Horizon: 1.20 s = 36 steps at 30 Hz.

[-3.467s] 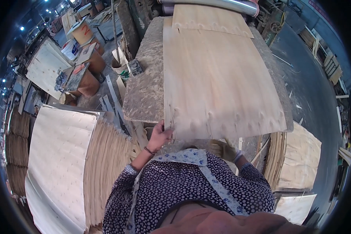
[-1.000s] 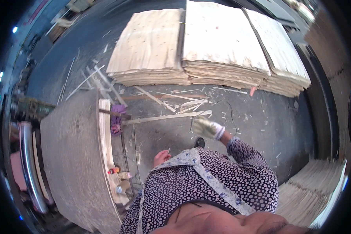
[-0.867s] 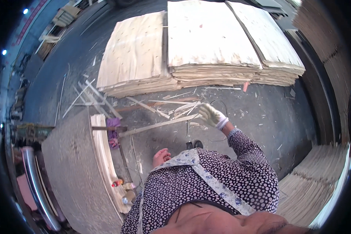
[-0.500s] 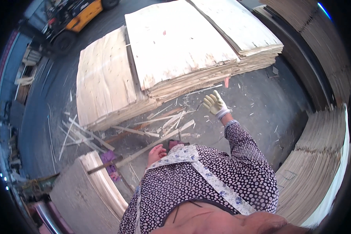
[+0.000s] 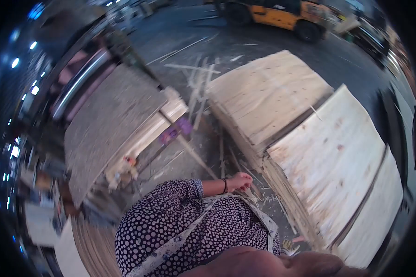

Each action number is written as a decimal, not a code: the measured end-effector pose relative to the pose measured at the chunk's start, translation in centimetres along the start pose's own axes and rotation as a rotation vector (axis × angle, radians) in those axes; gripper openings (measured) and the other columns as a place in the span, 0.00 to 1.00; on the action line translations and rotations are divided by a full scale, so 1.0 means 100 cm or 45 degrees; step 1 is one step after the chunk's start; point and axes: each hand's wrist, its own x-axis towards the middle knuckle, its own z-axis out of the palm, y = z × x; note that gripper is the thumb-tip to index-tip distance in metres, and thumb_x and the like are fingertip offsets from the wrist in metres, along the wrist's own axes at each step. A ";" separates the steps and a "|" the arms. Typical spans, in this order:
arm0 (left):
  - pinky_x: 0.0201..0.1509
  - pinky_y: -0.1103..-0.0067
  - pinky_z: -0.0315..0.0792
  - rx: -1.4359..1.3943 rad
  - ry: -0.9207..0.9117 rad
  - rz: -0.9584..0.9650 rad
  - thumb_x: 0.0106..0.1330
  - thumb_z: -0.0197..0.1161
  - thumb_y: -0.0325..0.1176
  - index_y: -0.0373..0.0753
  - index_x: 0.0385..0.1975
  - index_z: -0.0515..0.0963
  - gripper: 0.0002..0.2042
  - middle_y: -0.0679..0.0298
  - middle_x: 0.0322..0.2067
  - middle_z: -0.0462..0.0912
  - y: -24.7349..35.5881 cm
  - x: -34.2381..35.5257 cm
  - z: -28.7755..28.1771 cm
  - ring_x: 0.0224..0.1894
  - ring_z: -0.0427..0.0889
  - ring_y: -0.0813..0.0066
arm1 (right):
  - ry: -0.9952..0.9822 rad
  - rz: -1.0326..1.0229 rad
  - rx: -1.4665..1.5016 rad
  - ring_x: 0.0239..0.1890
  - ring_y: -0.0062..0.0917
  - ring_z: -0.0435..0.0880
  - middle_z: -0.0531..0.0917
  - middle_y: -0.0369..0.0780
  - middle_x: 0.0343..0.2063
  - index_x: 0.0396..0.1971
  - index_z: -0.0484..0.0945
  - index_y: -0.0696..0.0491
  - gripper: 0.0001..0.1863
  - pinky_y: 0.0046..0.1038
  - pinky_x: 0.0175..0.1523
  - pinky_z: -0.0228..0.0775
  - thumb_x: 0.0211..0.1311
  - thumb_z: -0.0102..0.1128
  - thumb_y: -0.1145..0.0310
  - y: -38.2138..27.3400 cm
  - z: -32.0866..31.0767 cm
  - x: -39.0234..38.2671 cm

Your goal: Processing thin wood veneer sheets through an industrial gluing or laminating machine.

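The middle veneer stack (image 5: 328, 161) is lying on the floor (image 5: 180, 34) right of the left hand (image 5: 240, 181), its pale top sheet showing brown stains. A tan veneer stack (image 5: 268, 99) is sitting beyond it across a narrow gap, and a third veneer stack (image 5: 372, 217) is resting along its right side. The bare left hand is hovering just beside the middle stack's near edge, its fingers loosely curling; whether they are gripping anything, I cannot tell. The gloved right hand (image 5: 289, 247) is showing only a sliver low down, near the same stack, its state hidden.

Wood scraps (image 5: 268, 196) are littering the grey concrete near the left hand, and long pale strips (image 5: 198, 90) are crossing one another farther off. To the left, a worn worktable (image 5: 115, 111) is standing with a purple cloth (image 5: 184, 125) hanging by its edge and a shiny metal roller (image 5: 81, 83) running beyond it. An orange forklift (image 5: 275, 17) is standing at the back, while lamps (image 5: 15, 63) are glowing along the dim left side.
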 end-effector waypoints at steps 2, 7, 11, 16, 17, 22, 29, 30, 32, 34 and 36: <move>0.29 0.83 0.74 -0.061 0.069 0.035 0.70 0.61 0.38 0.40 0.47 0.77 0.12 0.65 0.29 0.82 -0.013 0.030 0.099 0.24 0.79 0.79 | -0.060 0.028 -0.156 0.76 0.23 0.50 0.53 0.31 0.75 0.72 0.53 0.37 0.26 0.56 0.76 0.26 0.76 0.27 0.55 0.114 0.015 0.074; 0.31 0.79 0.77 -0.160 0.233 0.082 0.70 0.61 0.34 0.36 0.47 0.76 0.12 0.62 0.31 0.82 -0.083 0.028 0.162 0.26 0.81 0.77 | 0.111 -0.095 -0.285 0.76 0.26 0.50 0.52 0.31 0.75 0.73 0.52 0.38 0.28 0.64 0.73 0.13 0.77 0.24 0.53 0.217 -0.098 0.163; 0.38 0.80 0.78 -0.302 0.403 0.111 0.70 0.61 0.35 0.33 0.43 0.79 0.11 0.61 0.30 0.84 -0.077 -0.009 0.224 0.33 0.83 0.76 | 0.496 -0.250 -0.351 0.77 0.28 0.49 0.49 0.32 0.76 0.73 0.53 0.41 0.29 0.58 0.75 0.14 0.77 0.22 0.52 0.236 -0.183 0.217; 0.34 0.80 0.77 -0.383 0.436 0.165 0.70 0.61 0.36 0.36 0.45 0.77 0.11 0.62 0.31 0.83 -0.095 -0.026 0.251 0.29 0.82 0.76 | 1.507 -0.844 -0.236 0.65 0.34 0.67 0.72 0.35 0.63 0.59 0.72 0.45 0.22 0.53 0.77 0.35 0.68 0.48 0.56 0.117 -0.219 0.239; 0.32 0.80 0.75 -0.386 0.397 0.192 0.70 0.60 0.36 0.38 0.47 0.76 0.11 0.62 0.31 0.82 -0.102 -0.027 0.250 0.27 0.80 0.76 | 1.698 -0.991 -0.232 0.62 0.34 0.69 0.76 0.36 0.58 0.56 0.75 0.45 0.20 0.53 0.76 0.38 0.66 0.52 0.57 0.090 -0.222 0.230; 0.34 0.79 0.76 -0.403 0.412 0.274 0.70 0.60 0.36 0.37 0.49 0.76 0.12 0.62 0.32 0.82 -0.129 -0.053 0.226 0.28 0.81 0.75 | 2.072 -1.430 -0.397 0.57 0.30 0.73 0.78 0.37 0.54 0.55 0.78 0.48 0.27 0.55 0.70 0.51 0.70 0.42 0.45 0.012 -0.221 0.123; 0.38 0.79 0.78 -0.342 0.479 0.269 0.70 0.62 0.38 0.36 0.47 0.77 0.13 0.61 0.34 0.84 -0.146 -0.087 0.203 0.33 0.83 0.75 | 1.836 -1.455 -0.407 0.53 0.30 0.74 0.78 0.35 0.48 0.50 0.78 0.45 0.25 0.57 0.64 0.56 0.66 0.46 0.44 0.033 -0.156 0.105; 0.38 0.79 0.78 -0.342 0.475 0.280 0.70 0.62 0.38 0.36 0.47 0.77 0.13 0.61 0.34 0.84 -0.149 -0.087 0.199 0.33 0.83 0.75 | 1.799 -1.432 -0.414 0.52 0.30 0.74 0.78 0.35 0.48 0.50 0.78 0.45 0.25 0.57 0.63 0.56 0.65 0.46 0.44 0.042 -0.144 0.111; 0.39 0.80 0.77 -0.438 0.405 0.349 0.69 0.63 0.37 0.36 0.47 0.77 0.14 0.62 0.34 0.84 -0.158 -0.084 0.189 0.34 0.83 0.75 | 1.712 -1.372 -0.411 0.51 0.31 0.75 0.78 0.35 0.46 0.48 0.78 0.44 0.24 0.58 0.61 0.57 0.64 0.47 0.43 0.064 -0.117 0.122; 0.40 0.80 0.77 -0.396 0.424 0.331 0.69 0.63 0.38 0.36 0.47 0.77 0.14 0.62 0.34 0.84 -0.159 -0.089 0.185 0.34 0.83 0.75 | 1.626 -1.306 -0.410 0.50 0.31 0.75 0.78 0.34 0.45 0.47 0.78 0.44 0.24 0.58 0.59 0.58 0.63 0.48 0.43 0.084 -0.094 0.132; 0.40 0.80 0.77 -0.345 0.438 0.306 0.69 0.64 0.38 0.36 0.47 0.77 0.14 0.62 0.34 0.84 -0.159 -0.094 0.179 0.35 0.83 0.76 | 1.549 -1.228 -0.406 0.49 0.31 0.75 0.78 0.34 0.43 0.46 0.77 0.43 0.23 0.59 0.58 0.60 0.62 0.49 0.43 0.101 -0.071 0.137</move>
